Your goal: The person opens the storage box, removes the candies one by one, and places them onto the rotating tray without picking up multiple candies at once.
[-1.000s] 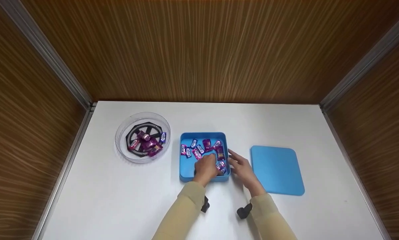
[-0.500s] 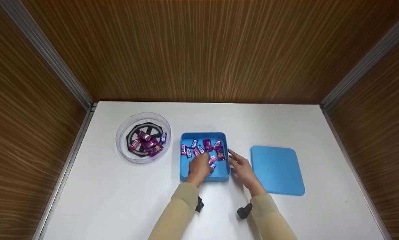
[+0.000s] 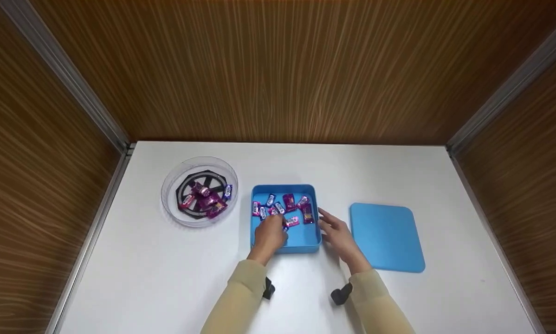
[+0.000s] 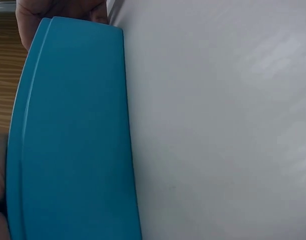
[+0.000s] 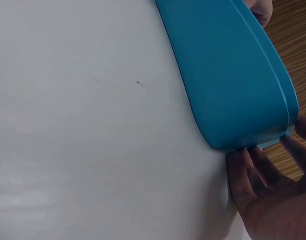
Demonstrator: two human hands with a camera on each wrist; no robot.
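In the head view, a square blue box (image 3: 301,250) holds several wrapped candies, some purple, some pink, some blue and white. My left hand (image 3: 269,233) reaches into the box with curled fingers; a small blue-wrapped candy (image 3: 285,228) shows at its fingertips, partly hidden. Just beside it lies a pink candy (image 3: 293,221). My right hand (image 3: 340,239) stands at the box's right side, and in the right wrist view its extended fingers (image 5: 239,172) touch the outer wall. The box wall (image 4: 77,130) hides most of the left hand in the left wrist view.
A round clear dish (image 3: 171,215) with a black ribbed pattern stands to the left, with several candies (image 3: 208,199) in it. A flat blue lid (image 3: 387,236) lies on the white table (image 3: 134,278) at right. Wood-grain panels (image 3: 278,69) enclose the table.
My left hand has moved left inside the box, and the small blue candy has moved left with it. The pink candy beside it has shifted left too. My right hand has stayed put.
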